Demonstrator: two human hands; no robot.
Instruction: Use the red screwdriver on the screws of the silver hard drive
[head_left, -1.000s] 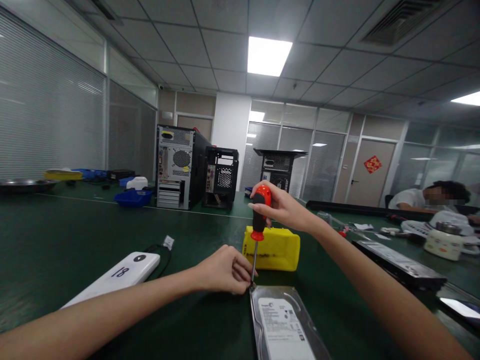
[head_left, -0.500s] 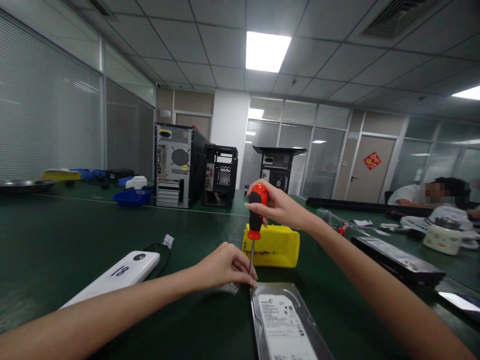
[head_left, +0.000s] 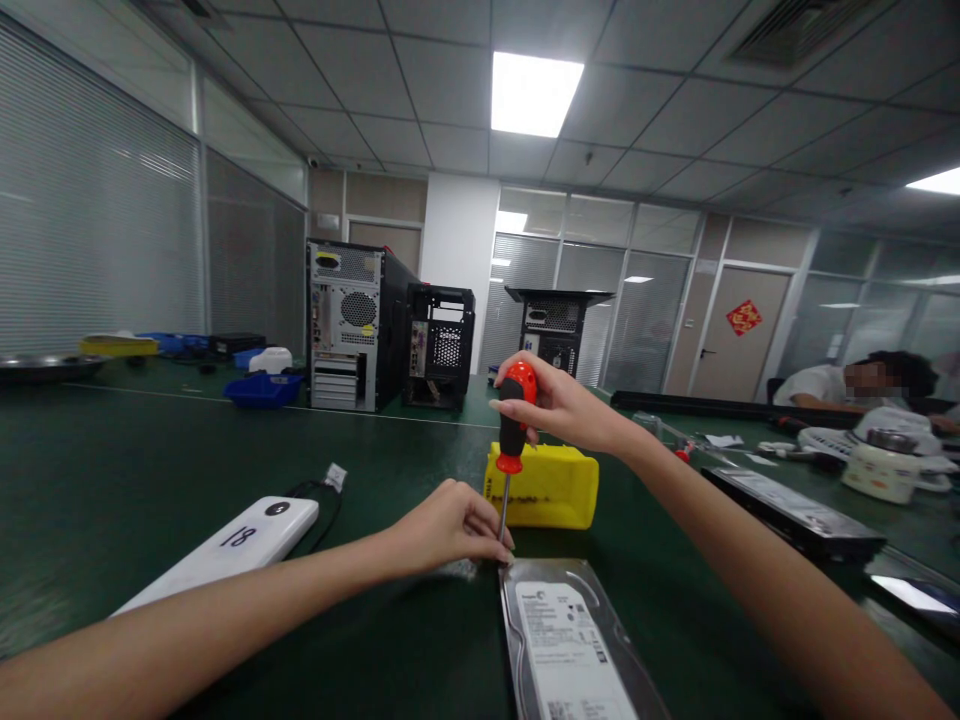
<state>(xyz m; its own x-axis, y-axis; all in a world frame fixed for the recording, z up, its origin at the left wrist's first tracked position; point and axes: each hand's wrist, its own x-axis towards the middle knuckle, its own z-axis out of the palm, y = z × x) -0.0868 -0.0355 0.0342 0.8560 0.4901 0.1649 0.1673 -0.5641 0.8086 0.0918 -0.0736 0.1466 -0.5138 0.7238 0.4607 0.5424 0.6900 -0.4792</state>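
My right hand is wrapped round the red and black handle of a screwdriver, which stands nearly upright. Its shaft runs down to the far left corner of a silver hard drive with a white label. At that corner, my left hand has its fingertips pinched round the lower shaft; the tip is hidden by the fingers. Just behind the drive is a yellow bin lying on the green table.
Left lies a white power bank with a cable. Computer cases and a blue bin stand further back. On the right are more drives, a phone, a jar and a person leaning on the table.
The view has shifted slightly. Both hands, the screwdriver and the hard drive keep nearly the same positions relative to each other.
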